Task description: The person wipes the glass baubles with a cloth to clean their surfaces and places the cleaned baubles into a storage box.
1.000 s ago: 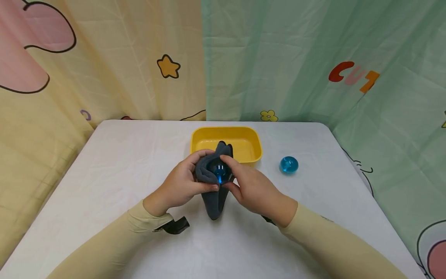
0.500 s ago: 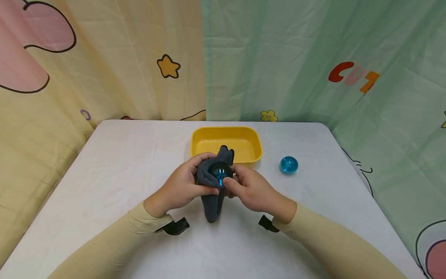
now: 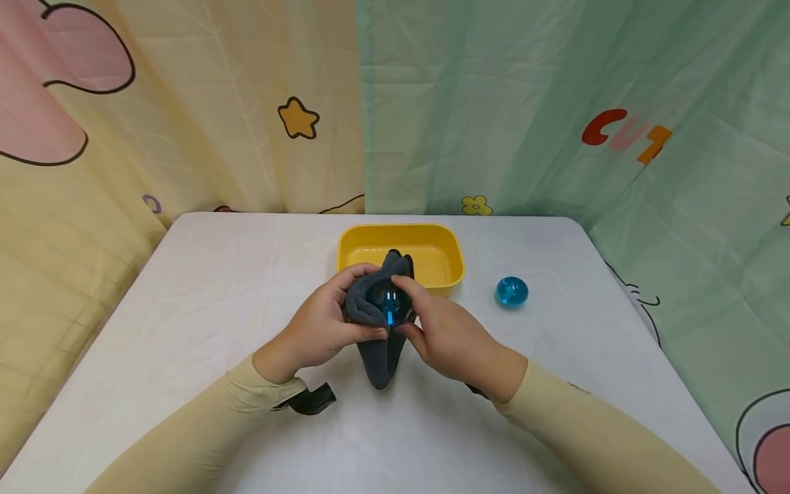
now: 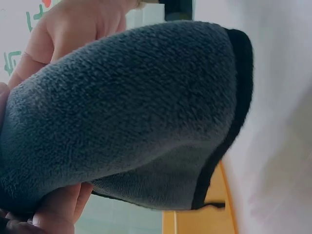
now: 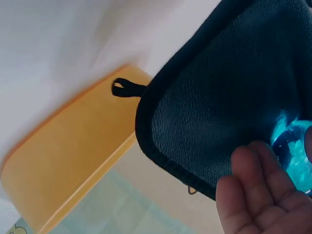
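Note:
My left hand (image 3: 317, 326) grips a dark grey cloth (image 3: 376, 363) bunched around a clear blue ball (image 3: 390, 302), thumb in front and fingers over the top. On the other side my right hand (image 3: 450, 333) holds the ball between its thumb below and a finger above. The left wrist view shows the fuzzy cloth (image 4: 131, 97) with black edging, hiding the ball. Seen from the right wrist, part of the ball (image 5: 297, 156) shines beside the right fingers (image 5: 253, 180), against the cloth. A second blue ball (image 3: 511, 291) lies on the table to the right.
A yellow rectangular tub (image 3: 438, 257) stands just behind the hands, partly covered by the cloth. The white table (image 3: 185, 309) reaches back to patterned curtains (image 3: 469, 103). Black straps (image 3: 311, 399) show at the wrists.
Half a second ago the right hand was lower, its thumb across the front of the ball. It has since shifted up, spreading finger and thumb around it. The cloth has risen slightly.

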`<state>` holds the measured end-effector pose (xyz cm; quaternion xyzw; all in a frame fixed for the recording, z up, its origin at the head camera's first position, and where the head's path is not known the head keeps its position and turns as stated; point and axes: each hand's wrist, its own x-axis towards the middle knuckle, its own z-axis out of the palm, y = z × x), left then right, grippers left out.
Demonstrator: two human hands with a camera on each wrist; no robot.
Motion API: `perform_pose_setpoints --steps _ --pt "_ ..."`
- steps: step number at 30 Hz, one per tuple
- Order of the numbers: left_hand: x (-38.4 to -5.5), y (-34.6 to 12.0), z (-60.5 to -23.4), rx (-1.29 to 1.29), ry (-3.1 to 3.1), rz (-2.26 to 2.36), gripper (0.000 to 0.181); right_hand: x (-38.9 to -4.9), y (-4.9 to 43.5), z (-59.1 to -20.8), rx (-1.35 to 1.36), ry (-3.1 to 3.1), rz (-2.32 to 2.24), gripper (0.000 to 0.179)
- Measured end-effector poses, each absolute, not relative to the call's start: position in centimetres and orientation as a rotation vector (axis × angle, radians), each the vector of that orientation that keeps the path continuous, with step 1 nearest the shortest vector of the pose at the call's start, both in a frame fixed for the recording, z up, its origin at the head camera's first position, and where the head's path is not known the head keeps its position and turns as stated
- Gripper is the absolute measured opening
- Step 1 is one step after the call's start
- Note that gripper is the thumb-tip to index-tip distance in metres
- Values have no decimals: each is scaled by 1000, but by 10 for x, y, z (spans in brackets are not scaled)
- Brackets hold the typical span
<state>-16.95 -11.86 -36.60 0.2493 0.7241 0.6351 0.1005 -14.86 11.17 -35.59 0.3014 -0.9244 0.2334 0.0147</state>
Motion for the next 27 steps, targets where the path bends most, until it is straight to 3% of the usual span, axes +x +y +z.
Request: perform_pose_setpoints --steps 5,13,16,22,27 --pt "-168 -119 -366 746 2143 1865 80 -151 113 -353 902 -2883 714 72" --pt "-166 -118 -369 744 2151 1822 79 -155 118 -359 846 -2946 1432 43" --pt "-166 -118 -370 745 2172 1808 79 -154 115 -361 855 -2961 1371 48" --pt "-168 -120 -371 736 2215 1814 80 -148 111 -359 965 -2946 985 78" --pt "-169 -119 -368 737 2173 1849 80 -150 113 -357 1003 -2846 558 75"
